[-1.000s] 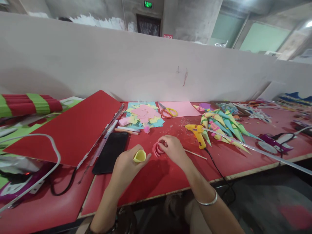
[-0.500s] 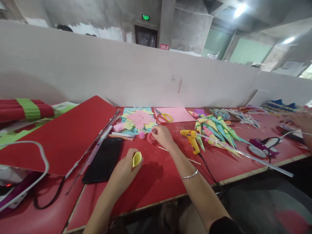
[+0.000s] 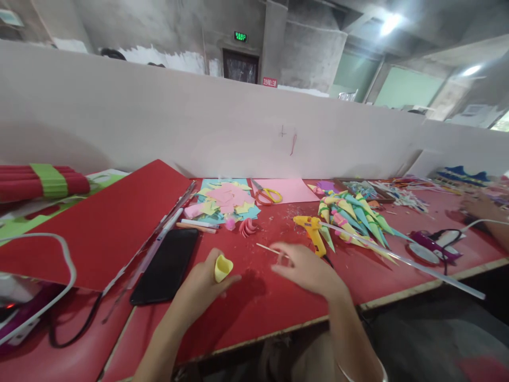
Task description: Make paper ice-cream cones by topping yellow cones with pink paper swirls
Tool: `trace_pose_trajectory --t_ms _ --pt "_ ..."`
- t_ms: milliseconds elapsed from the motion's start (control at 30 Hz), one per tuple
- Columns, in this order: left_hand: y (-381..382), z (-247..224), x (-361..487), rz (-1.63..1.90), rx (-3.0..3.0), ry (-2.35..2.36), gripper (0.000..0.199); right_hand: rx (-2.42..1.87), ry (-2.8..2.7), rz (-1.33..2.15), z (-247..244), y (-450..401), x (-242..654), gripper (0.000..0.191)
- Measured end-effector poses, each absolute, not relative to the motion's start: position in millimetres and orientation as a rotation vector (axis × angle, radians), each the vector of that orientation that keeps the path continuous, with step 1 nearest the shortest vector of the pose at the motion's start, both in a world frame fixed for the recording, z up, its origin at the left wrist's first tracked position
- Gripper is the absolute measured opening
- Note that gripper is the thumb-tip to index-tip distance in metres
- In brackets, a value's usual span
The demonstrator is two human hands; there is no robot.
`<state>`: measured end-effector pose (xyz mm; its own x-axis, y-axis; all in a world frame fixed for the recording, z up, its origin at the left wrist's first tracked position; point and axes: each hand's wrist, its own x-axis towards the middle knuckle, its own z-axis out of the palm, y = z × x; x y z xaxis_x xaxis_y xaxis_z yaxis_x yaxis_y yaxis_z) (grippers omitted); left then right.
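Observation:
My left hand (image 3: pixel 204 281) is closed around a yellow paper cone (image 3: pixel 222 268), its hollow mouth tilted up toward me. My right hand (image 3: pixel 308 268) hovers low over the red table, thumb and fingers apart, nothing seen gripped. Its fingertips are beside a thin pale stick (image 3: pixel 267 248); whether they touch it I cannot tell. A curled pink paper spiral (image 3: pixel 247 227) lies beyond both hands, next to a small pink pompom (image 3: pixel 230 223). To the right of my right hand rests a yellow glue gun (image 3: pixel 314 233) with a long clear glue stick in its back.
Finished-looking paper cones (image 3: pixel 353 217) are heaped at right. Paper scraps (image 3: pixel 226 199), scissors (image 3: pixel 268 195) and pink paper (image 3: pixel 294 188) lie at the back. A black phone (image 3: pixel 167 265) and red sheet (image 3: pixel 99 233) are at left. Another person's arm (image 3: pixel 489 215) shows at far right.
My right hand has left the pink paper spiral and come back toward me and to the right, beside the thin stick. My left hand still holds the yellow cone, nearly in place.

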<state>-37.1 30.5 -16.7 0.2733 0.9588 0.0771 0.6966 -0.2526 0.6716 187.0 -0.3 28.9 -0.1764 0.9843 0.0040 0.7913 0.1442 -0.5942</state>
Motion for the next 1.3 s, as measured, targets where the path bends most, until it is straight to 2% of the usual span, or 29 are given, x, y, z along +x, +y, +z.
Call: trace_pose_trajectory --t_ms 100,200,267,367,567,733,900,1100,1300 --pt "27 -13 -36 0.617 2.027 1.388 0.027 -1.949 -1.950 0.765 24 -26 217 0.030" --pt "25 -10 -35 0.636 2.028 1.318 0.029 -2.352 -1.605 0.350 14 -24 243 0.040" --pt "25 -9 -34 0.684 2.058 1.291 0.031 -2.409 -1.482 0.151 5 -10 253 0.048" --pt "27 -9 -34 0.743 2.135 1.269 0.029 -2.301 -1.523 0.061 -10 13 256 0.054" --pt "30 -7 -37 0.835 2.167 1.443 0.016 -2.222 -1.474 0.201 -28 38 252 0.038" --pt "34 -12 -43 0.892 2.244 1.502 0.014 -2.150 -1.416 0.186 -16 33 252 0.038" --pt "34 -14 -47 1.070 2.389 1.568 0.007 -1.708 -1.408 0.231 5 10 236 0.040" --pt "26 -1 -45 1.244 2.403 1.542 0.013 -1.514 -1.555 0.373 19 -9 208 0.026" --pt "22 3 -43 1.469 2.382 1.550 0.019 -1.549 -1.531 0.343 21 -21 182 0.028"
